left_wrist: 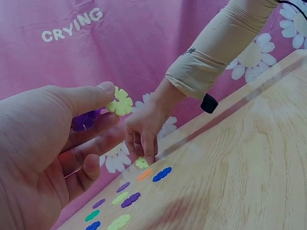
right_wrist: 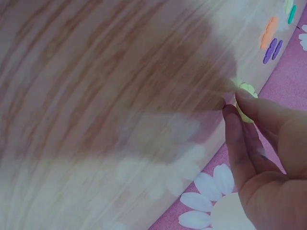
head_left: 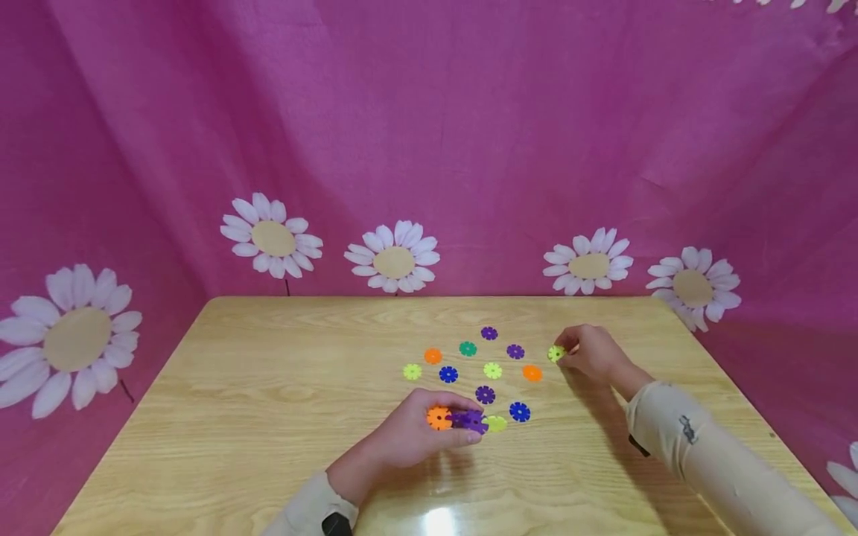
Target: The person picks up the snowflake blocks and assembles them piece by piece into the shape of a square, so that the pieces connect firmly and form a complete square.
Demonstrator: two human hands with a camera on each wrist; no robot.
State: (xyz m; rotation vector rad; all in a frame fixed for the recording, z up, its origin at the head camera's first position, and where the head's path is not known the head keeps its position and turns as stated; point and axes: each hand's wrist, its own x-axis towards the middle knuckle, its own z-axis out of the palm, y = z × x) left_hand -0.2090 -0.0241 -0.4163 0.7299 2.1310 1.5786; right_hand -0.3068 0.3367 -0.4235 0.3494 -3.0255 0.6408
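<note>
Snowflake discs (head_left: 462,419) sit joined in the left hand (head_left: 409,439); the right hand (head_left: 590,353) pinches a yellow-green disc (head_left: 555,353), likely to be lifted and slotted on.

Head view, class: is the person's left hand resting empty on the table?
No, the left hand grips a joined cluster of orange, purple and yellow-green snowflake discs just above the wooden table.

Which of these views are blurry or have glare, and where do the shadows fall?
Head view: sharp, with a bright glare patch on the table near its front edge and soft shadows under both hands. Left wrist view: the left hand looms large and soft, discs beyond clearer. Right wrist view: the wood is streaked with blur, a broad shadow across it, right hand hazy.
</note>
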